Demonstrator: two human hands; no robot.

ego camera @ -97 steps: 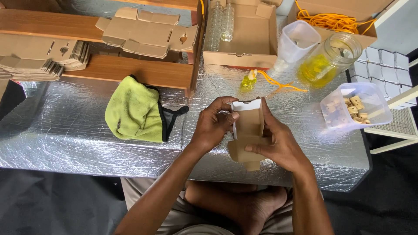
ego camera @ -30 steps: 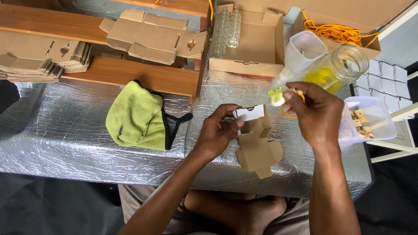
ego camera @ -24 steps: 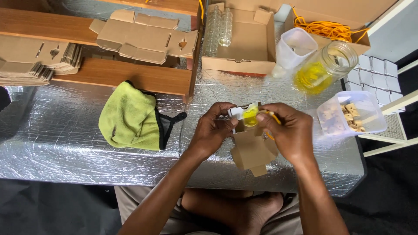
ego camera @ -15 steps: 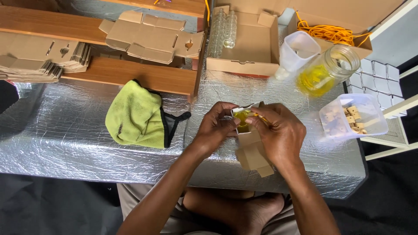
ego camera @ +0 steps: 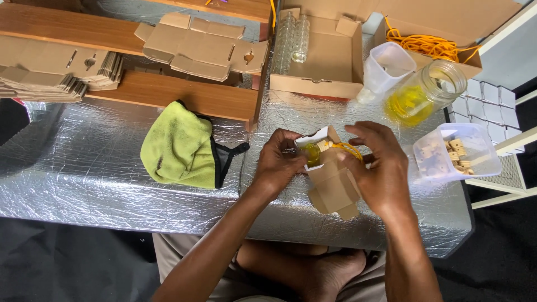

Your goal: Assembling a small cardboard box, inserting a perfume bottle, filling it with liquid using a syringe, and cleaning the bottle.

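A small brown cardboard box with a white inside flap is held over the silver foil table. My left hand grips its left side near the open top. A little glass bottle of yellow liquid with a cork stopper and an orange cord sits in the box's mouth. My right hand is against the box's right side, fingers spread over the cord and the bottle's top.
A green cloth lies left of my hands. Behind are flat box blanks, an open carton with empty bottles, a jar of yellow liquid, a white jug, orange cord and a tub of corks.
My right hand fetched the small bottle from near the jar and brought it to the box. The bottle now sits in the box's open top.
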